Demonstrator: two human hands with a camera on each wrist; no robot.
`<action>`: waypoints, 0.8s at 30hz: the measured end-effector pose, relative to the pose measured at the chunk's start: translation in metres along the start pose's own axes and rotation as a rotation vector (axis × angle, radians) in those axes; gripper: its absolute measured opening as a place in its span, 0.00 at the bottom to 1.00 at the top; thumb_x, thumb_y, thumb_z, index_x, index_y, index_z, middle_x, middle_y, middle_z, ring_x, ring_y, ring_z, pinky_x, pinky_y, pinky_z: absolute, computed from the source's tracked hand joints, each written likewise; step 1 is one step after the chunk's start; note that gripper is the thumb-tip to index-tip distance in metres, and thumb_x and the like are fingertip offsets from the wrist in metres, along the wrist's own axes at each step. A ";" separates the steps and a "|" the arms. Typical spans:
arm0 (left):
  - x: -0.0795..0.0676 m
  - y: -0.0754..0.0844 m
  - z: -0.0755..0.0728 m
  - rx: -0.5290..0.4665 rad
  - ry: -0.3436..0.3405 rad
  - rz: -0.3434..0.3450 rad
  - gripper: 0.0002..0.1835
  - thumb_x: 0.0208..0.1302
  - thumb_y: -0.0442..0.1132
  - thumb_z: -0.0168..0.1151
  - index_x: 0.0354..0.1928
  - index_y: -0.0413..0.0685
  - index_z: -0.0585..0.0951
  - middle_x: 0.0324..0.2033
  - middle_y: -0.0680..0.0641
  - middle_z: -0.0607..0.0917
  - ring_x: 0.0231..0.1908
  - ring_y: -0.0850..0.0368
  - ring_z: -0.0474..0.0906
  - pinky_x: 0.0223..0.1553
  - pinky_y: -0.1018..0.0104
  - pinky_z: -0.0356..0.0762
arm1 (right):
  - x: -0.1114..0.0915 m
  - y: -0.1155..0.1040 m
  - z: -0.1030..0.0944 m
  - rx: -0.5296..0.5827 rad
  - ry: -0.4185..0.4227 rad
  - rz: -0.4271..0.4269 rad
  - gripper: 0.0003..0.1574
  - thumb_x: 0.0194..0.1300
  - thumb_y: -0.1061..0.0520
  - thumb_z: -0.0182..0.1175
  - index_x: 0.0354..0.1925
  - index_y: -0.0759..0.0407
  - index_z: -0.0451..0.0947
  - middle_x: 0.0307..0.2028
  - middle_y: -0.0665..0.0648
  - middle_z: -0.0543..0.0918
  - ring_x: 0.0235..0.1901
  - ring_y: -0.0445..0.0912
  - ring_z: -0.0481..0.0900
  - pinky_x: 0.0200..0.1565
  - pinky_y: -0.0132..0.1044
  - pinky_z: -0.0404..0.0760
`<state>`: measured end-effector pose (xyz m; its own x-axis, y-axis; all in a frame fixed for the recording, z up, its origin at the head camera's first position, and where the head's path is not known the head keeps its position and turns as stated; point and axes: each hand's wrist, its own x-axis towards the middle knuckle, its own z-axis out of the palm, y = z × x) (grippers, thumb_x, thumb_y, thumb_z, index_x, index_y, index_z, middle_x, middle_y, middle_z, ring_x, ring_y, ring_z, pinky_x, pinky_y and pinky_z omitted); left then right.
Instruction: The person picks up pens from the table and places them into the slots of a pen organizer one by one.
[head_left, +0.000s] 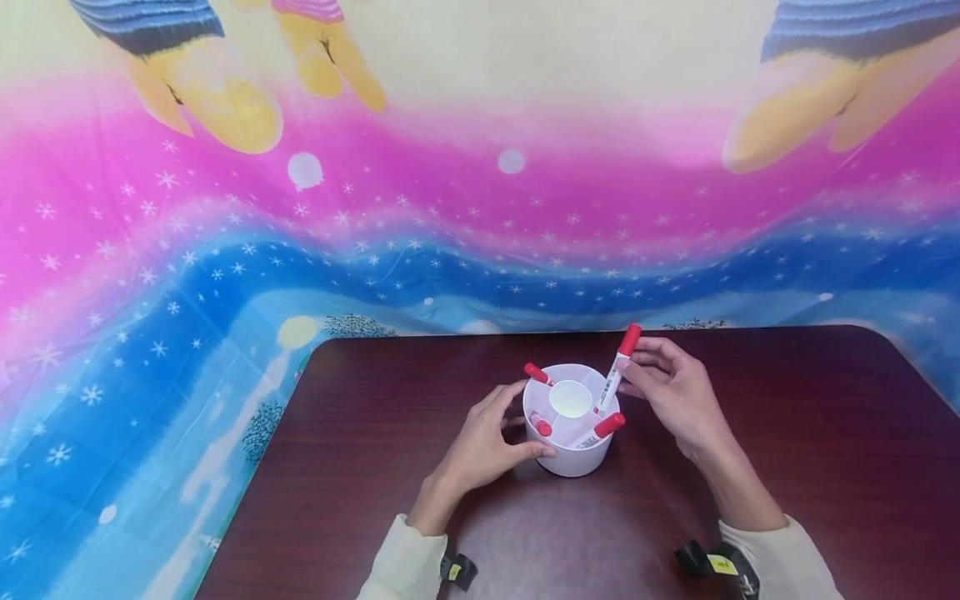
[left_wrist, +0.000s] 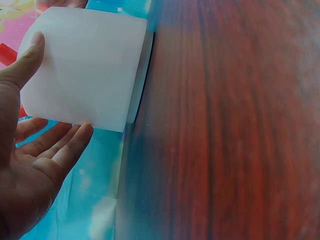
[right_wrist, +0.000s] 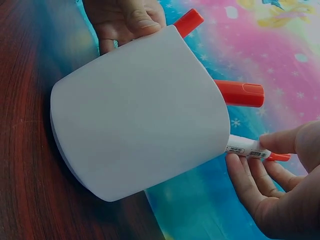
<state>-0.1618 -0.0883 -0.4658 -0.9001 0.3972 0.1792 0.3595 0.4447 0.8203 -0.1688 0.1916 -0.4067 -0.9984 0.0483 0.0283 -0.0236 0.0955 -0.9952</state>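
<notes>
A round white divided pen holder stands on the table, with a round middle compartment and outer ones. My left hand holds its left side, thumb at the near rim; in the left wrist view thumb and fingers span the holder's wall. My right hand pinches a white marker with a red cap between thumb and fingers. That marker tilts, cap up, its lower end inside the right outer compartment. Other red-capped markers lean in outer compartments: one at the back left, one at the front left, one at the front right.
The dark wood table has rounded far corners. Behind it hangs a colourful cloth with snowflakes, also draping along the left side. Black bands with yellow labels are on both wrists, including a right band.
</notes>
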 end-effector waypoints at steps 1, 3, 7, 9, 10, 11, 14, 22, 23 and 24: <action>0.000 0.000 0.000 0.000 0.001 0.001 0.49 0.54 0.50 0.87 0.77 0.59 0.71 0.60 0.54 0.82 0.61 0.58 0.83 0.60 0.67 0.86 | 0.000 0.000 0.000 -0.002 0.002 0.003 0.32 0.76 0.61 0.66 0.70 0.72 0.68 0.45 0.49 0.83 0.41 0.33 0.89 0.47 0.33 0.92; 0.000 0.000 0.000 -0.001 0.000 0.001 0.49 0.54 0.51 0.87 0.77 0.60 0.71 0.60 0.54 0.82 0.61 0.58 0.83 0.60 0.67 0.87 | 0.000 0.000 0.001 -0.007 0.004 0.004 0.32 0.76 0.61 0.66 0.70 0.72 0.68 0.45 0.49 0.83 0.41 0.33 0.89 0.46 0.32 0.92; 0.000 0.000 0.000 -0.008 -0.002 0.001 0.49 0.54 0.51 0.87 0.77 0.61 0.72 0.60 0.54 0.82 0.61 0.58 0.83 0.60 0.66 0.87 | 0.001 0.001 0.001 -0.006 0.007 0.002 0.31 0.76 0.62 0.65 0.70 0.72 0.68 0.45 0.50 0.83 0.40 0.33 0.89 0.46 0.32 0.92; 0.000 0.000 0.000 -0.011 -0.001 -0.001 0.49 0.54 0.51 0.87 0.77 0.61 0.72 0.60 0.55 0.82 0.61 0.58 0.83 0.60 0.66 0.87 | 0.001 0.001 0.002 -0.004 0.008 0.002 0.31 0.76 0.62 0.65 0.70 0.73 0.68 0.45 0.50 0.83 0.40 0.33 0.88 0.46 0.32 0.92; 0.000 0.000 0.000 -0.013 -0.001 -0.002 0.49 0.53 0.51 0.87 0.77 0.61 0.72 0.60 0.55 0.82 0.61 0.58 0.83 0.60 0.66 0.87 | 0.001 0.002 0.002 -0.003 0.008 0.002 0.31 0.76 0.62 0.65 0.70 0.72 0.68 0.45 0.50 0.83 0.40 0.33 0.88 0.46 0.32 0.92; 0.000 0.000 0.000 -0.014 -0.001 -0.003 0.49 0.53 0.51 0.87 0.77 0.61 0.72 0.60 0.55 0.82 0.61 0.58 0.83 0.60 0.66 0.87 | 0.001 0.002 0.002 -0.003 0.007 0.002 0.31 0.76 0.62 0.65 0.70 0.72 0.68 0.45 0.50 0.83 0.40 0.34 0.88 0.46 0.32 0.92; 0.000 -0.001 0.000 -0.014 0.000 -0.001 0.49 0.53 0.51 0.87 0.77 0.61 0.71 0.60 0.55 0.82 0.61 0.59 0.83 0.60 0.67 0.86 | 0.001 0.003 0.003 -0.009 0.001 -0.001 0.31 0.76 0.61 0.66 0.70 0.72 0.69 0.45 0.50 0.83 0.41 0.34 0.89 0.46 0.31 0.91; 0.000 0.000 0.000 -0.017 0.004 0.007 0.50 0.53 0.50 0.87 0.77 0.60 0.71 0.59 0.55 0.82 0.60 0.59 0.84 0.60 0.67 0.86 | 0.000 0.003 0.004 -0.043 -0.005 -0.007 0.30 0.76 0.60 0.66 0.69 0.71 0.71 0.46 0.50 0.83 0.41 0.34 0.88 0.48 0.32 0.92; 0.000 0.000 0.000 -0.018 0.004 0.007 0.50 0.53 0.50 0.87 0.77 0.60 0.71 0.59 0.55 0.82 0.60 0.59 0.84 0.60 0.67 0.86 | 0.000 0.003 0.004 -0.049 -0.007 -0.007 0.30 0.76 0.59 0.67 0.69 0.71 0.71 0.46 0.50 0.83 0.42 0.33 0.88 0.48 0.33 0.92; 0.000 0.000 0.000 -0.020 0.004 0.007 0.50 0.53 0.50 0.87 0.77 0.60 0.72 0.59 0.55 0.82 0.60 0.59 0.84 0.60 0.67 0.86 | 0.000 0.003 0.004 -0.056 -0.009 -0.006 0.30 0.76 0.59 0.67 0.69 0.70 0.71 0.46 0.51 0.83 0.42 0.33 0.88 0.48 0.33 0.92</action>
<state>-0.1617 -0.0884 -0.4658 -0.8984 0.3973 0.1870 0.3610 0.4258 0.8297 -0.1686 0.1878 -0.4098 -0.9987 0.0388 0.0328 -0.0266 0.1511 -0.9882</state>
